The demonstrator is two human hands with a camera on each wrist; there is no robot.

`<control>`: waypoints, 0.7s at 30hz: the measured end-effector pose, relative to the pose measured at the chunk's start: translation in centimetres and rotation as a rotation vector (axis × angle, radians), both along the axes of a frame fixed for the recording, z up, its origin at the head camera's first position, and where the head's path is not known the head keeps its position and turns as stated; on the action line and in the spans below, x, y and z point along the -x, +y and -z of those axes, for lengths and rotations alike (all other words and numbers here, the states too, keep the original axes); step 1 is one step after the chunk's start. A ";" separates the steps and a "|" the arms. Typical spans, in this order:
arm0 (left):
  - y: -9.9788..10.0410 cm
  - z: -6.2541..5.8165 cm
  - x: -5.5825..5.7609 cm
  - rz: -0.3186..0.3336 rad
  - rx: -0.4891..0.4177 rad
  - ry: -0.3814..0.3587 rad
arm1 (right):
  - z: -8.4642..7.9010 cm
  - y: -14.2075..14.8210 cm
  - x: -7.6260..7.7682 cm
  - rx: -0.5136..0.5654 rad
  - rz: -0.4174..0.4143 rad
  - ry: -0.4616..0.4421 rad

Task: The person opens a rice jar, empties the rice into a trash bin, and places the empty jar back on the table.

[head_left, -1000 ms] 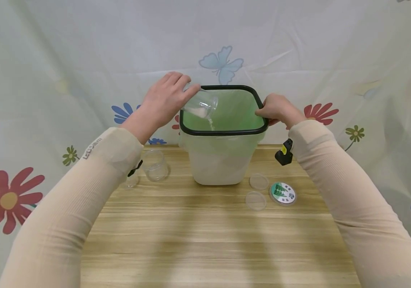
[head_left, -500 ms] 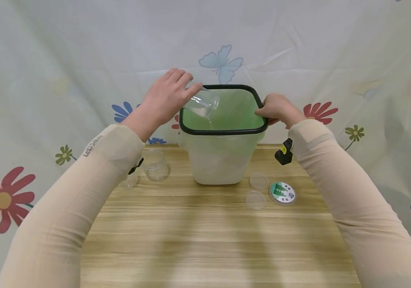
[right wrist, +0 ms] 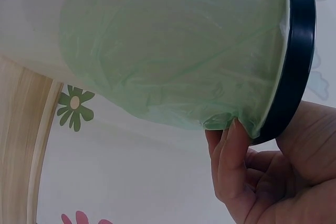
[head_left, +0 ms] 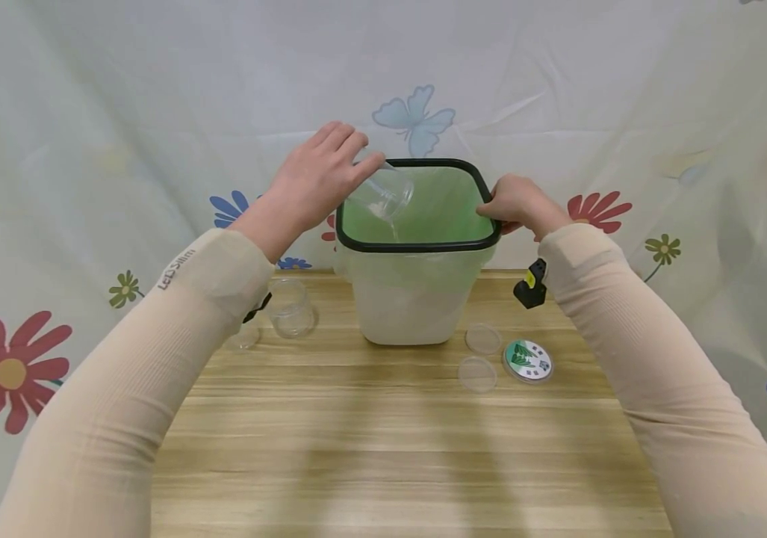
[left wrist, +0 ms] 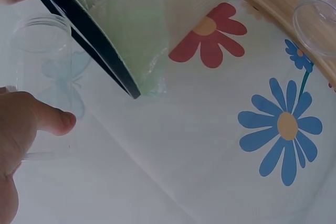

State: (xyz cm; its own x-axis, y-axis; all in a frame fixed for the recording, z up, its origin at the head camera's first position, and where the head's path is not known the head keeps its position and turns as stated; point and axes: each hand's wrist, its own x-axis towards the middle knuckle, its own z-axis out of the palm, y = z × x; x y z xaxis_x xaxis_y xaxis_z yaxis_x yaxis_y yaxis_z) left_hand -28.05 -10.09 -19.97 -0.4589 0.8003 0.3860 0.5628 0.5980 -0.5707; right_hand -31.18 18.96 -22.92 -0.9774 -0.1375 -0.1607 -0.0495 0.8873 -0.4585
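My left hand (head_left: 319,175) grips a clear plastic jar (head_left: 386,193), tilted with its mouth down over the left part of a trash can (head_left: 410,299). A thin, pale stream falls from the jar's mouth inside the can. The can is whitish, with a dark rim (head_left: 417,247) and a green bag (head_left: 440,202) lining it and folded over its outside. At the can's right side, my right hand (head_left: 520,202) holds the rim, thumb on top. Its curled fingers (right wrist: 231,156) lie against the bag's gathered edge below the rim in the right wrist view.
Left of the can stands another clear jar (head_left: 291,310), with a clear round piece (head_left: 243,340) beside it, partly behind the sleeve. Two clear discs (head_left: 483,338) and a green-and-white labelled lid (head_left: 528,361) lie at the right. A flower-printed curtain (head_left: 275,75) hangs behind the table.
My left hand has risen slightly and shifted a little right with the jar. Less pale material shows in the jar, and the stream is thinner. My right hand has stayed put.
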 end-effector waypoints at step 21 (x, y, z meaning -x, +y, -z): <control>1.3 -1.1 -0.7 -0.124 0.323 -0.032 | 0.1 0.1 0.0 -0.001 0.005 0.003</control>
